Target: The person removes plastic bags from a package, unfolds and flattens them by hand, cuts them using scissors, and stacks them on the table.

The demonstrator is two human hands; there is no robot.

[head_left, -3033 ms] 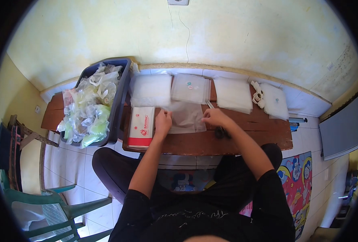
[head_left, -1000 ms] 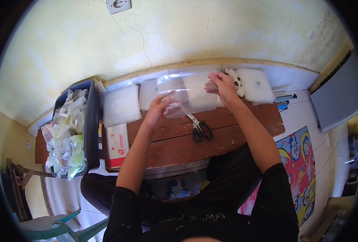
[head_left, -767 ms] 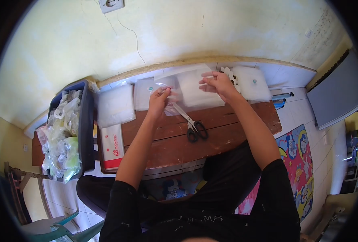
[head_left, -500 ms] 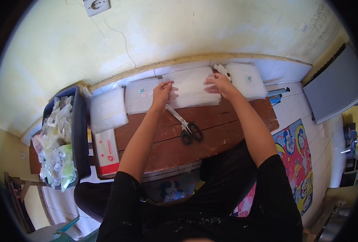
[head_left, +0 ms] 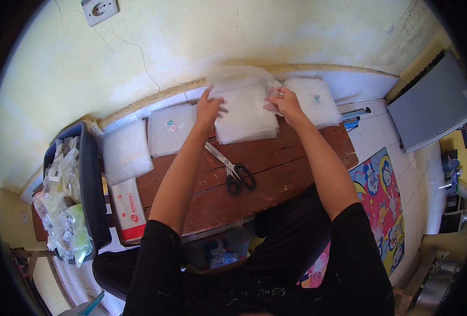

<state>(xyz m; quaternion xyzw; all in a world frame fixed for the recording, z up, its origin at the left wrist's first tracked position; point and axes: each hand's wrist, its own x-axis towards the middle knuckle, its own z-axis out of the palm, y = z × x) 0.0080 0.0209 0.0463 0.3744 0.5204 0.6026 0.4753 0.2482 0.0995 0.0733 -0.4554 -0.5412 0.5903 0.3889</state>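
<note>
My left hand (head_left: 209, 108) is open, its fingers spread beside the left edge of the middle stack of clear plastic bags (head_left: 246, 116). My right hand (head_left: 286, 104) is at that stack's right edge, its fingers closed on a thin plastic bag (head_left: 238, 75) that is blurred and raised over the stack's back. Black-handled scissors (head_left: 233, 171) lie partly open on the brown wooden table (head_left: 207, 208), in front of my left hand. Another stack (head_left: 171, 129), with two small round labels, lies left of my left hand.
A dark tub (head_left: 94, 195) full of crumpled plastic bags (head_left: 67, 203) stands at the left. Near it are a red and white packet (head_left: 129, 208) and a bag stack (head_left: 126, 150). One more stack (head_left: 315, 102) lies at the right, and a colourful mat (head_left: 378, 205) is on the floor.
The clear bag held between both hands earlier was lowered over the middle stack. Now a blurred bag is raised at its back, and my left hand has opened. The view has shifted right.
</note>
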